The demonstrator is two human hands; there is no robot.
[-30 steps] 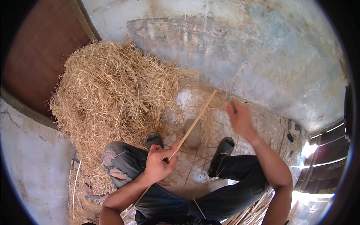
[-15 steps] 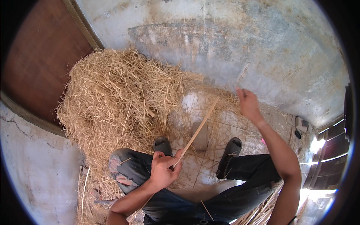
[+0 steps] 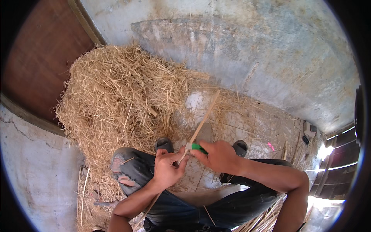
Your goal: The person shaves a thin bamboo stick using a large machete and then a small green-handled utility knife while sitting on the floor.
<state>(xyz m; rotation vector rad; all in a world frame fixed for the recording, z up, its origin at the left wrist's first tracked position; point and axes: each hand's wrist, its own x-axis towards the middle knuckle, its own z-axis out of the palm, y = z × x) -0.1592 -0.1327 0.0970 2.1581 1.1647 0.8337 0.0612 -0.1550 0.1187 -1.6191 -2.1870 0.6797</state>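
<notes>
A long, pale bamboo strip (image 3: pixel 205 118) slants up and away from my left hand (image 3: pixel 169 167), whose fingers are closed around its near part. My right hand (image 3: pixel 221 156) is wrapped round a small green-handled tool (image 3: pixel 198 148). The tool's light grey end lies against the strip just beyond my left fingers, and the two hands are close together between my knees. My right palm hides part of the tool, so its exact kind does not show.
A large heap of thin, straw-like shavings (image 3: pixel 116 96) rises at the left against the stained wall (image 3: pixel 239 46). Between my sandals (image 3: pixel 164 144) a brownish block (image 3: pixel 205 132) stands on the tiled floor. Several long thin strips (image 3: pixel 261 216) lie below my right thigh.
My right hand has come from the far right, near the wall, back toward my left hand. Its green tool now shows and meets the strip. My left hand keeps its hold.
</notes>
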